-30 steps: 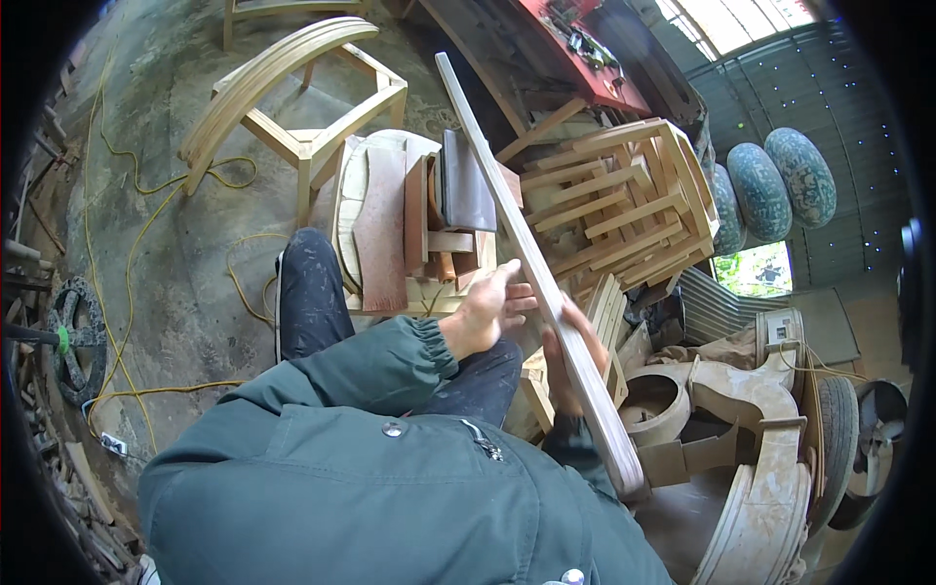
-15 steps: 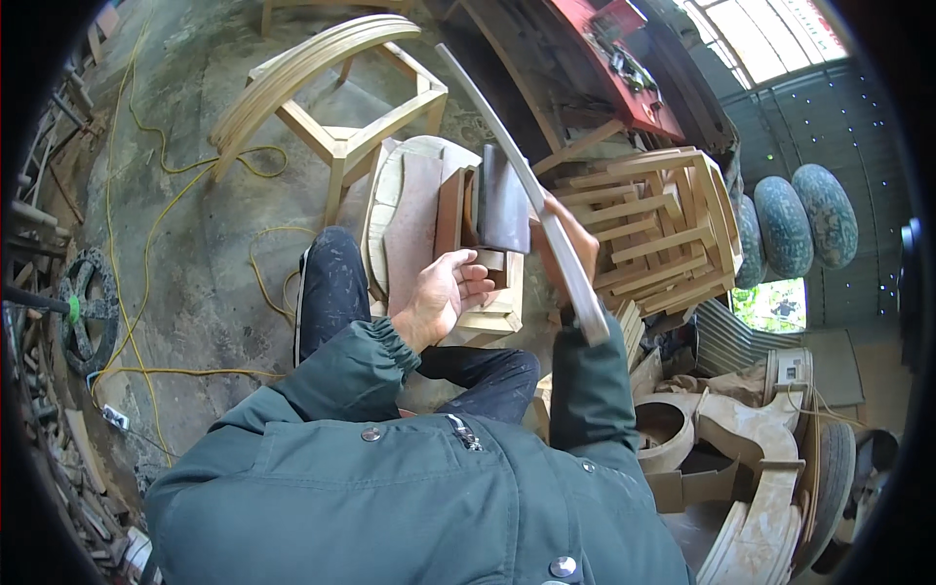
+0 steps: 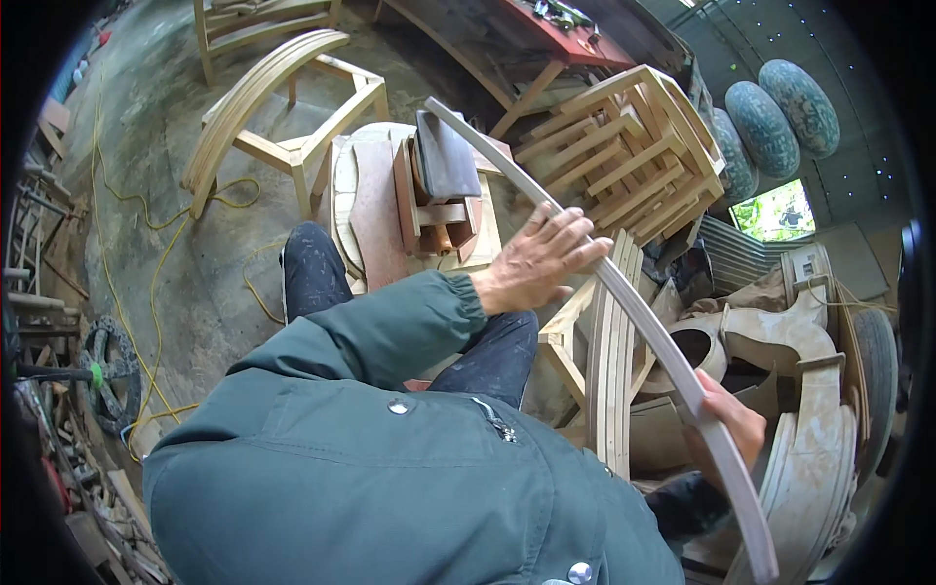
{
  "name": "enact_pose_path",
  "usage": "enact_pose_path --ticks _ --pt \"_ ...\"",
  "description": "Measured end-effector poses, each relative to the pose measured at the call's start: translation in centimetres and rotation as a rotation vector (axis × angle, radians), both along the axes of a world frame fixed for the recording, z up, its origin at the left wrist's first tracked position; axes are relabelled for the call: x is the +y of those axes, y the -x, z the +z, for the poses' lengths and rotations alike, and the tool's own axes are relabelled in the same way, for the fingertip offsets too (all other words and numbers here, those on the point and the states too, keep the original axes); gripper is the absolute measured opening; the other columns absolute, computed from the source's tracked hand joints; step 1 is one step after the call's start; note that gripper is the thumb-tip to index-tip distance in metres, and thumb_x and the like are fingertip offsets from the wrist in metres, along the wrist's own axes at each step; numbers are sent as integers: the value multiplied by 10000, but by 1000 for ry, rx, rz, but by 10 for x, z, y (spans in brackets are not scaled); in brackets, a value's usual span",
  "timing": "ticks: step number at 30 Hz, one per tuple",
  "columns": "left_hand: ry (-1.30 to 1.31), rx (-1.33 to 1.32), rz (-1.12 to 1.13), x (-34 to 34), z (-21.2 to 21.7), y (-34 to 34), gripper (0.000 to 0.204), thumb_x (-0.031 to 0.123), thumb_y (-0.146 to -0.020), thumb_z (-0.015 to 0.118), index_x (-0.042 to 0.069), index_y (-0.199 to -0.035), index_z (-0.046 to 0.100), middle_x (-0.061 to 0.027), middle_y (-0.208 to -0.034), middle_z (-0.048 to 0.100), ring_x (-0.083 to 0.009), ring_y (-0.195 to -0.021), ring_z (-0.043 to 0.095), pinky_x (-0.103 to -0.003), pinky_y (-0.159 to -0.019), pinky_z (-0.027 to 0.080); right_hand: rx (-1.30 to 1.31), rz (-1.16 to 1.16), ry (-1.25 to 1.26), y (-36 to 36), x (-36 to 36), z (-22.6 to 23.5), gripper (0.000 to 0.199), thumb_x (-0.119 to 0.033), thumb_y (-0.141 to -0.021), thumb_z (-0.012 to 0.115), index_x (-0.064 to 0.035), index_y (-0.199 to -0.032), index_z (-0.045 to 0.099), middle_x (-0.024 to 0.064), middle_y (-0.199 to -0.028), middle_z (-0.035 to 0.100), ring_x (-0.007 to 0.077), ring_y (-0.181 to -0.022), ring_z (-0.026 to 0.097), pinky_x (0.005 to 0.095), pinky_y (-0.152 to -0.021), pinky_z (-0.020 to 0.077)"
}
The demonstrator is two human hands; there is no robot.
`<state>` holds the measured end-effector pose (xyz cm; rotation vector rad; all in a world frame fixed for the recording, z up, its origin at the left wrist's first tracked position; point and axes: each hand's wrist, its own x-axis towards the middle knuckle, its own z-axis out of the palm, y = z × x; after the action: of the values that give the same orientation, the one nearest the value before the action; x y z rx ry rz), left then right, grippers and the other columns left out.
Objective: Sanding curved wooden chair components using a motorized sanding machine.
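Across your right side slants the curved wooden strip (image 3: pixel 646 325). Your right hand (image 3: pixel 733 419) has its grip clamped on the lower part; your left hand (image 3: pixel 541 252) lies over it, grip apart. Bear weight with the right, press the left lightly.

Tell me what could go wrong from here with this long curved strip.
The far end of the curved wooden strip overlaps the dark grey panel in view, so a swing might knock it. The left grip looks laid over the strip rather than wrapped around it, so the wood could slide. The near end overlaps the pale moulded piece in view, and might bump it if the right grip shifts.
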<state>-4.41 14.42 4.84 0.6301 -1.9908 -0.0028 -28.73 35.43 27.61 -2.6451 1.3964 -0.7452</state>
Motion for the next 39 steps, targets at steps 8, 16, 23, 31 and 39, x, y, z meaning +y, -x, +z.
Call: enact_pose_path --ticks 8,16,23,31,39 --pt "74 238 -266 10 71 67 520 217 -757 830 129 -1198 568 -89 -968 637 -307 -915 679 -453 -811 531 -862 -28 417 88 19 -9 1036 -633 -890 727 48 -1555 317 244 -1449 554 328 -1240 600 441 -1078 466" --pt "-145 957 -561 18 199 62 420 232 -1038 641 77 -1325 376 -66 -976 550 -250 -797 648 -427 -705 533 -385 -234 -13 -21 -50 -188 587 -280 -922 815 15 -1359 557 146 -1232 650 267 -1158 625 382 -1010 477" --pt "-959 1058 -299 -33 2 46 439 182 -1029 629 45 -1342 355 -75 -976 530 -168 -742 629 -334 -597 586 -764 -624 -511 5 38 -281 305 -152 -950 719 -28 -1213 626 92 -833 686 217 -720 687 348 -682 549" --pt "-1007 1068 -95 -17 -62 55 750 174 -968 722 -1 -1526 252 -127 -1258 523 -207 -1156 542 -350 -1018 486 -515 -597 -329 62 102 -399 362 -124 -960 669 -88 -1313 597 81 -891 696 210 -795 665 372 -730 544" --pt "-1128 979 -192 -6 -49 44 901 237 -930 765 -34 -1559 179 -191 -1394 465 -278 -1304 477 -396 -1114 414 -346 -795 -554 84 166 -326 471 -195 -845 796 -42 -1260 635 237 -982 733 399 -934 757 430 -808 582"
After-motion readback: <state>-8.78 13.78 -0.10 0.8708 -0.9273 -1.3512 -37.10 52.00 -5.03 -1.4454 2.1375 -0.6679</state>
